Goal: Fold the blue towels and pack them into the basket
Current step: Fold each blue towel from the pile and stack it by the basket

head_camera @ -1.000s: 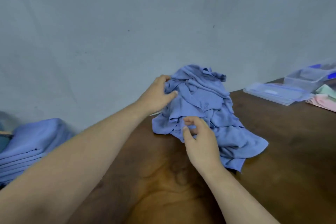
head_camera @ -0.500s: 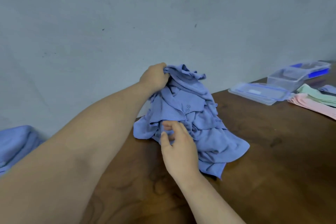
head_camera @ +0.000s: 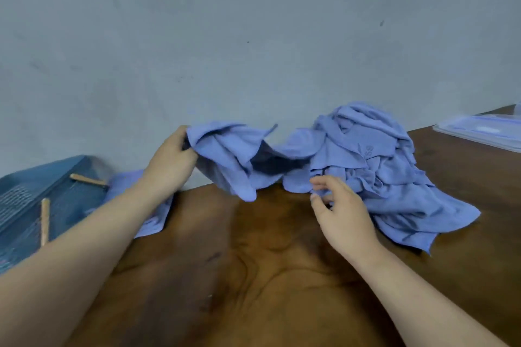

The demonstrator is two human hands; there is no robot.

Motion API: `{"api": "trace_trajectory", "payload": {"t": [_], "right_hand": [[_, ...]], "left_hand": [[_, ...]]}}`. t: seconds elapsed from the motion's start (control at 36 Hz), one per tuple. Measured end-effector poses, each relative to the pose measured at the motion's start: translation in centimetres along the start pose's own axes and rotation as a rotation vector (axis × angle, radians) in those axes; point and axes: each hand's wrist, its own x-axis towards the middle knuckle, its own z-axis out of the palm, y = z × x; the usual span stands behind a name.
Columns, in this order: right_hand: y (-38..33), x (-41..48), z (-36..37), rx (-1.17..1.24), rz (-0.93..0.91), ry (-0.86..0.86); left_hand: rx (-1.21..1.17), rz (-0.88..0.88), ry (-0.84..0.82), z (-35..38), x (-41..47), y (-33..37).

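A heap of crumpled blue towels [head_camera: 380,166] lies on the brown wooden table [head_camera: 253,276] against the wall. My left hand [head_camera: 172,163] grips one blue towel [head_camera: 234,160] by its edge and holds it lifted to the left of the heap, its far end still trailing to the pile. My right hand [head_camera: 338,208] hovers at the heap's near left edge, its fingers loosely curled and touching the cloth there. A blue basket [head_camera: 33,205] with wooden handles stands at the far left. Folded blue towels [head_camera: 152,220] lie beside it, partly hidden by my left forearm.
A clear plastic lid [head_camera: 479,132] lies on the table at the far right. A grey wall [head_camera: 253,36] runs right behind the table.
My left hand has pulled one towel off the heap and drawn it to the left. The view has swung left, bringing the basket into sight. My right hand stays at the heap's edge.
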Motion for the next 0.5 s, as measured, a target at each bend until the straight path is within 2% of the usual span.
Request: {"api": "trace_trajectory", "payload": {"t": [0.11, 0.22, 0.39, 0.5], "right_hand": [[-0.2, -0.5, 1.1, -0.040, -0.014, -0.066], [-0.5, -1.2, 1.8, -0.045, -0.028, -0.198], [-1.8, -2.3, 3.0, -0.129, -0.144, -0.404], [-3.9, -3.8, 4.7, -0.224, -0.299, -0.578]], "left_hand": [[-0.016, -0.068, -0.130, 1.7, -8.5, -6.6], [0.018, -0.086, -0.170, 3.3, -14.6, -9.5], [0.140, -0.026, -0.218, 4.0, -16.7, -9.6], [0.183, 0.025, -0.277, 4.3, -17.0, -9.9]]}}
